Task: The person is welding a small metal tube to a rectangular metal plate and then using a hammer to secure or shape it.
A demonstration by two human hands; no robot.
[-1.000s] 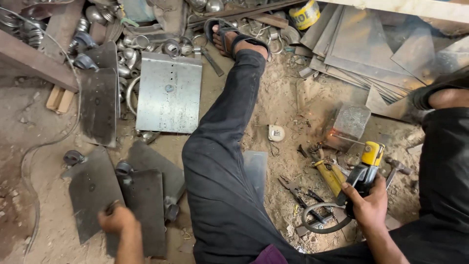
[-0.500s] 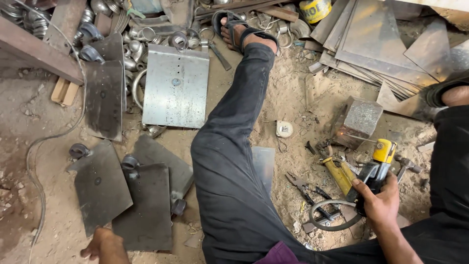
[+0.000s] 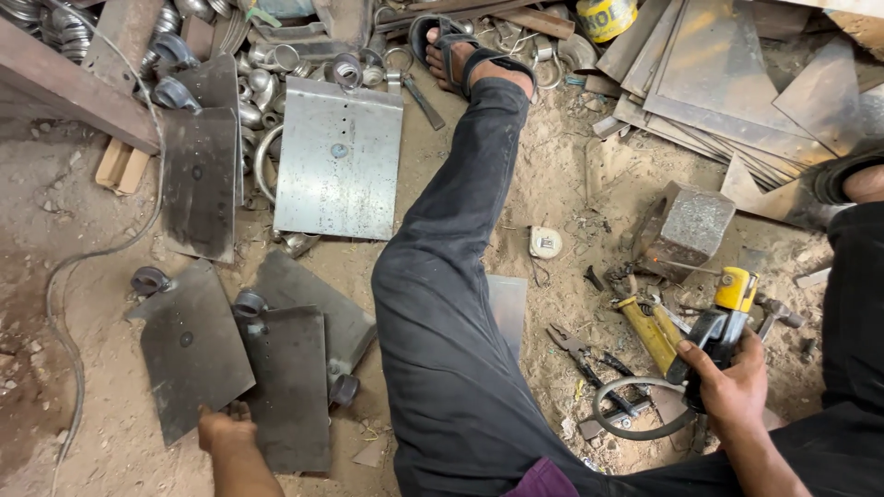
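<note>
Head view: right hand fingers wrapped tight around a black-and-yellow grinder, held just above the dirt beside pliers and a metal block. Left hand fingers curled at the near edge of a dark plate; actual grip can't be told. Leg stretches between both hands, shiny plate further out.

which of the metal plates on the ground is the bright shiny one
The pale plate lying flat just left of the outstretched leg. It is clean, silvery and larger; the plates by the left hand and the one beside it are dark.
</note>
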